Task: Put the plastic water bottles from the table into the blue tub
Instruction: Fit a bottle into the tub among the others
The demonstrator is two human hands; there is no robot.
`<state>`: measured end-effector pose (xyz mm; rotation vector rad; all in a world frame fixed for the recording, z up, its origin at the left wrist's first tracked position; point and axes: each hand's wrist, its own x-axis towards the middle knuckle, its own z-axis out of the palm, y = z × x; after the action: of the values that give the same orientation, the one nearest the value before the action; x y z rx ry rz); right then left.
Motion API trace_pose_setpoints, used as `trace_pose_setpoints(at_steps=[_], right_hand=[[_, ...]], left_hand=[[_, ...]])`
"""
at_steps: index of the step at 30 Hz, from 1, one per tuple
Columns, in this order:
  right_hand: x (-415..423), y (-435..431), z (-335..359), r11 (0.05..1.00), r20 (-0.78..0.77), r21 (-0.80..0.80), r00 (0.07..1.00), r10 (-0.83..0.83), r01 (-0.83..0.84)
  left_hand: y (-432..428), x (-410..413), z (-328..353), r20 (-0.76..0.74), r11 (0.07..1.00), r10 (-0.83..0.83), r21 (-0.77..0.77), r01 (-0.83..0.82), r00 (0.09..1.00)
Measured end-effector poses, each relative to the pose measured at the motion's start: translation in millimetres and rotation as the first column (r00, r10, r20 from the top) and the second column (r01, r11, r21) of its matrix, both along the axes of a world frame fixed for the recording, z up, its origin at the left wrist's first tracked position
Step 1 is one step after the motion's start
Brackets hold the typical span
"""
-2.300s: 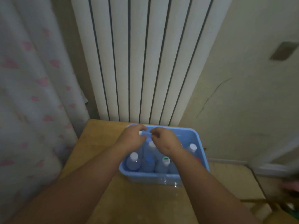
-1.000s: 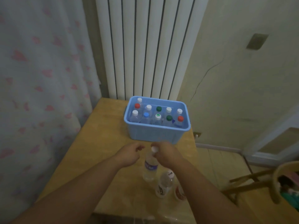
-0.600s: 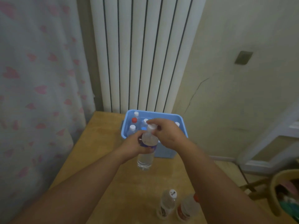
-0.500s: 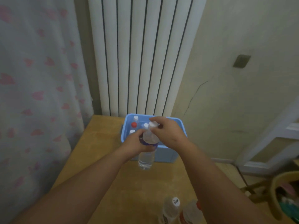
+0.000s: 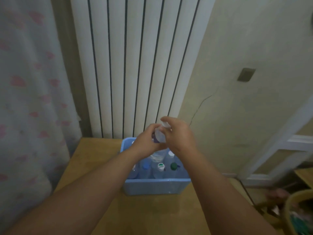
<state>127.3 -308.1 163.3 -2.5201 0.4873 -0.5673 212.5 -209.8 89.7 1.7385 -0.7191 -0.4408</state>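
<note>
— What's changed?
— The bottle (image 5: 160,135) is now hanging above the blue tub (image 5: 155,185), not over the table (image 5: 94,160); left hand (image 5: 145,143) and right hand (image 5: 179,136) are both gripping it.
— Contents?
— Five caps are showing: blue, green-ringed white, green, two white. No label is readable.
</note>
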Motion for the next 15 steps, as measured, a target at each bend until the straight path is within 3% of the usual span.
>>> trace_pose_setpoints(at_steps=[5,15], right_hand=[[33,-44,-6,0.999,-0.011,0.030,1.000,-0.015,0.015],[106,-124,-69,0.989,-0.093,0.126,0.992,0.085,-0.073]], left_hand=[[-43,40,3,0.212,0.991,0.005,0.129,-0.033,0.977],[-117,96,-58,0.159,0.974,0.069,0.204,-0.101,0.985]])
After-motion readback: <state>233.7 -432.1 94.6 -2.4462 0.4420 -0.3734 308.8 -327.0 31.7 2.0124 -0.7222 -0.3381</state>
